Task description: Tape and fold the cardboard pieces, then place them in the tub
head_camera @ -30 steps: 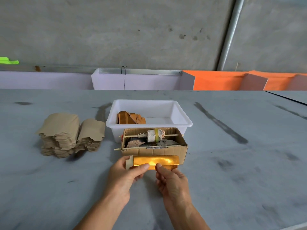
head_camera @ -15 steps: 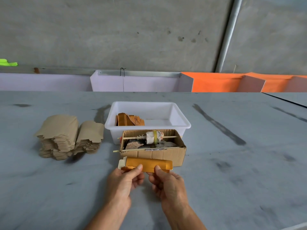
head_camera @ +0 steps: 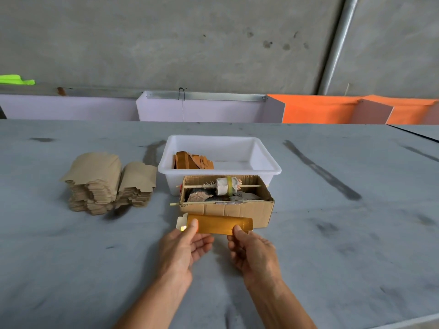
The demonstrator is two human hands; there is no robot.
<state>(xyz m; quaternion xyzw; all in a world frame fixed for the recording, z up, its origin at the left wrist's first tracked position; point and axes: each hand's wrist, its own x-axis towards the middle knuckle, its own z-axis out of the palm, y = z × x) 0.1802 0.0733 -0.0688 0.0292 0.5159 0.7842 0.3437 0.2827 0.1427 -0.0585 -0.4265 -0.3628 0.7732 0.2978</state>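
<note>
A gold-orange folded cardboard piece (head_camera: 218,224) lies flat and level between my hands, just in front of the brown box. My left hand (head_camera: 183,245) pinches its left end with the thumb on top, beside a pale flap. My right hand (head_camera: 251,248) pinches its right lower edge. The white tub (head_camera: 266,162) stands behind the box and holds several folded orange pieces (head_camera: 192,160) at its left side. Two stacks of unfolded tan cardboard pieces (head_camera: 107,184) sit to the left.
An open brown cardboard box (head_camera: 237,210) holds a tape roll (head_camera: 226,185) on a wooden stick and some scraps. The grey table (head_camera: 344,233) is streaked with dark marks. White and orange panels (head_camera: 320,110) line the far edge below a concrete wall.
The piece has been folded shut: its shiny inner face showed a second ago, now the flat orange outer face is up. My hands have spread apart toward its two ends.
</note>
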